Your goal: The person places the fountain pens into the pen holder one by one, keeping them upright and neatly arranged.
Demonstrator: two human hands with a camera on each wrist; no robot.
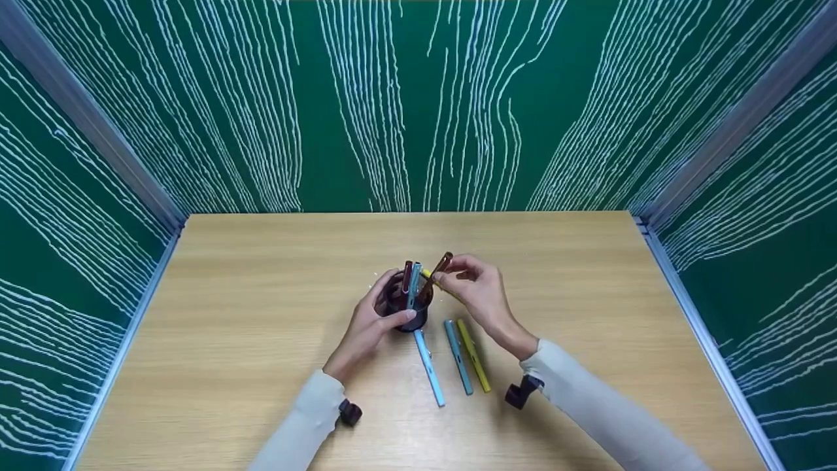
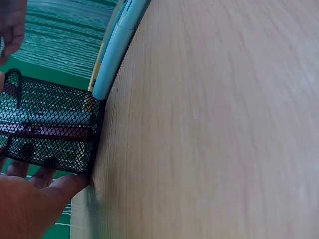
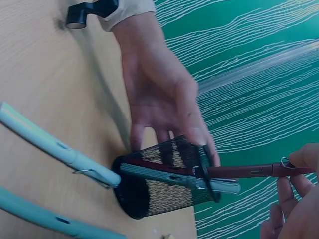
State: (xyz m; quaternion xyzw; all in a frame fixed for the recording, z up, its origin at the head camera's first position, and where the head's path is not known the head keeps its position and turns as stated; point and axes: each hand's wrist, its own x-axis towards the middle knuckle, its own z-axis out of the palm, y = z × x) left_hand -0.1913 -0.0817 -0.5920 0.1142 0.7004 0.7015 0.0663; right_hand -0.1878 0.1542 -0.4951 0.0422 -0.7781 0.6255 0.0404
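Note:
My left hand (image 1: 369, 324) grips a black mesh pen cup (image 2: 47, 112) standing on the table, its fingers and thumb wrapped round the wall. Inside the cup stand a dark red pen (image 1: 407, 276) and a teal pen (image 1: 414, 291). With thumb and fingertips my right hand (image 1: 480, 288) pinches another dark red pen (image 3: 239, 172) by its clip end. That pen slants, its far end within the cup's mouth. A yellow pen (image 1: 427, 273) lies behind the cup, partly hidden by the right hand.
Nearer the front lie a light blue pen (image 1: 429, 369), close against the cup's base, a teal pen (image 1: 458, 356) and a second yellow pen (image 1: 474, 356) side by side. Green walls with white wavy lines (image 1: 373, 104) enclose the wooden table (image 1: 248, 301) at the back and sides.

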